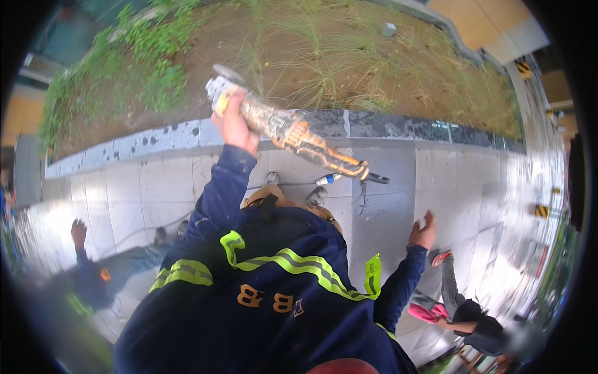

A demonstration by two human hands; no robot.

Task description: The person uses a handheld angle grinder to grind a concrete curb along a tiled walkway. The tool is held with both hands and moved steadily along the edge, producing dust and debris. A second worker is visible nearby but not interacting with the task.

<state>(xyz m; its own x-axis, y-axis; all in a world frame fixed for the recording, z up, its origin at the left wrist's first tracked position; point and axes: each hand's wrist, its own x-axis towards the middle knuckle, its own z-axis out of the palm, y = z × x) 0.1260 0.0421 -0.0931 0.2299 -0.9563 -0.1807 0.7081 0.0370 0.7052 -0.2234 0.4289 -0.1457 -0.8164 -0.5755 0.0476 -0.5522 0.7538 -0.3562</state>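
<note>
A: Main item?
B: Angle grinder (294, 133), orange and grey, grubby, held out ahead of the body; disc (229, 76) upper left, black tail lower right.

A: Hands?
B: Left hand (235, 128) wraps the grinder's neck by the disc, probably because the weight sits there. Right hand (423, 232) empty, fingers loosely apart, out to the side (perhaps for balance).

A: Around?
B: Blue-and-white plug (328, 179) on paving (383, 218), near the shoes (317, 197). Planter ledge (156, 140) beyond. One co-worker (479, 330) right, another (103, 274) left.

A: Writing?
B: Tan lettering (283, 303) on the navy jacket (268, 330), not copied. Grinder blurred; no label readable.
</note>
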